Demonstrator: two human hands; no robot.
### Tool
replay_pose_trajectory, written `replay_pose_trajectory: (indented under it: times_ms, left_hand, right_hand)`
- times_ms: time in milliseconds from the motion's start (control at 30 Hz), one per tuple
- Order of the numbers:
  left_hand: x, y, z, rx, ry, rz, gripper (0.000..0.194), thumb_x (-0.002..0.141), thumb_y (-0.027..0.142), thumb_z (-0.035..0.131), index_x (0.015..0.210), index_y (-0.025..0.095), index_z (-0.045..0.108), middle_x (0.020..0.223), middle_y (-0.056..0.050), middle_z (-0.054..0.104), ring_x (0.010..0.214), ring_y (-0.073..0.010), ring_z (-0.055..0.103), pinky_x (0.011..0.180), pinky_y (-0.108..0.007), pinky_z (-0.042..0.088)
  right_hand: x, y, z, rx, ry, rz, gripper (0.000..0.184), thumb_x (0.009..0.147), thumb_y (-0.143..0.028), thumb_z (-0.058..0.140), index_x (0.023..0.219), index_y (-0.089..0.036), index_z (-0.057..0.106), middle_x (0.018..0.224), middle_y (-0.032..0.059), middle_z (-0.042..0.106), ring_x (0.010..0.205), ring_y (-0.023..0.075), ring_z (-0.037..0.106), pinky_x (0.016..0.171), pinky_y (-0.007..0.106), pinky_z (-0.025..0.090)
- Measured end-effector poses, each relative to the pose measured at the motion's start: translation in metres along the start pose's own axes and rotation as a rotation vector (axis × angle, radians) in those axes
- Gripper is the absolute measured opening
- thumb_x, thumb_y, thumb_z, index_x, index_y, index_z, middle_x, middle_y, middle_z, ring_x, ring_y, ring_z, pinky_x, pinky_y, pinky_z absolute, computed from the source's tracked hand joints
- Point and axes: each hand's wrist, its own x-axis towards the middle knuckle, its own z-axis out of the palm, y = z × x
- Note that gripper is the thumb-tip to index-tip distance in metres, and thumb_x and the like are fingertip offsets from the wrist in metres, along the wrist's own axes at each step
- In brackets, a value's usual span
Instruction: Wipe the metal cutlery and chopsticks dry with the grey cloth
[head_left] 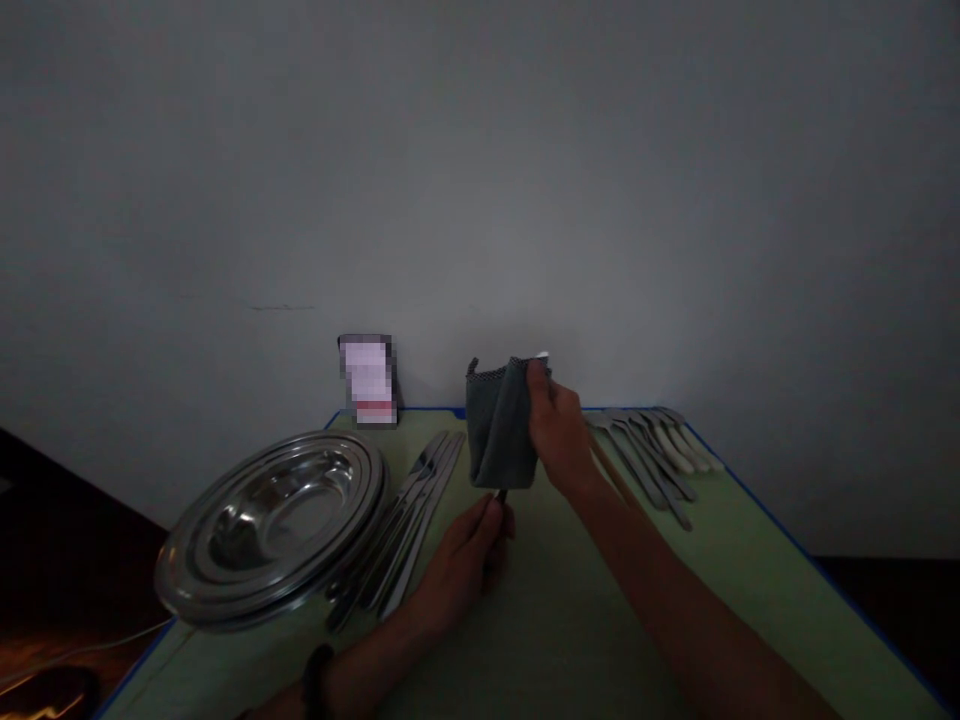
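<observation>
Green worktop (pixel 585 620): steel plates (pixel 277 520) are stacked at left, likely to save space. Grey cloth (pixel 495 430) is held up near centre, upper right edge pinched by the right hand (pixel 561 432). Dark handle (pixel 502 495) below it is gripped by the left hand (pixel 469 550), apparently for steadying; covered part can't be identified.

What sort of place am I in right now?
Perhaps a home kitchen or dining area: stacked metal dishes and cutlery lie on a table, and your right hand grips a grey cloth.

no readable text, labels; phone screen (pixel 369 375) pixelated
</observation>
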Motion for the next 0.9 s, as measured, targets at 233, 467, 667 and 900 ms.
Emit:
replay_pose_trajectory:
  times_ms: [233, 467, 667, 900]
  left_hand:
    - [0.005, -0.006, -0.005, 0.03, 0.085, -0.024, 0.045, 0.073, 0.063, 0.045, 0.06, 0.02, 0.039, 0.049, 0.007, 0.033, 0.04, -0.0071, 0.029, 0.039, -0.021, 0.021]
    - [-0.006, 0.007, 0.001, 0.17, 0.002, 0.028, 0.032, 0.081, 0.05, 0.05, 0.08, 0.018, 0.048, 0.059, 0.007, 0.04, 0.05, -0.0088, 0.035, 0.046, -0.021, 0.028]
    - [-0.006, 0.011, 0.002, 0.291, -0.082, 0.094, 0.036, 0.085, 0.053, 0.041, 0.074, 0.018, 0.045, 0.059, 0.007, 0.038, 0.05, -0.0085, 0.034, 0.046, -0.021, 0.028]
    - [-0.003, 0.0, 0.001, 0.206, -0.051, 0.093, 0.048, 0.082, 0.064, 0.036, 0.067, 0.019, 0.041, 0.051, 0.007, 0.036, 0.043, -0.0074, 0.031, 0.041, -0.021, 0.025]
  right_hand:
    - [-0.013, 0.009, 0.015, -0.049, -0.154, 0.019, 0.051, 0.08, -0.056, 0.041, 0.046, -0.02, 0.049, 0.049, 0.0027, 0.052, 0.052, 0.0151, 0.047, 0.055, 0.028, 0.03]
    - [-0.001, 0.014, 0.012, 0.466, -0.033, 0.291, 0.052, 0.076, -0.065, 0.041, 0.079, -0.018, 0.064, 0.08, 0.0067, 0.067, 0.072, 0.0173, 0.059, 0.064, 0.028, 0.042]
    - [0.007, -0.001, 0.001, 0.68, 0.045, 0.311, 0.055, 0.071, -0.067, 0.047, 0.093, -0.018, 0.061, 0.094, 0.0073, 0.067, 0.079, 0.0179, 0.062, 0.066, 0.029, 0.048]
    - [-0.005, -0.003, 0.01, 0.564, -0.121, 0.202, 0.039, 0.067, -0.05, 0.063, 0.088, -0.018, 0.063, 0.084, 0.0046, 0.067, 0.081, 0.0182, 0.061, 0.072, 0.031, 0.047]
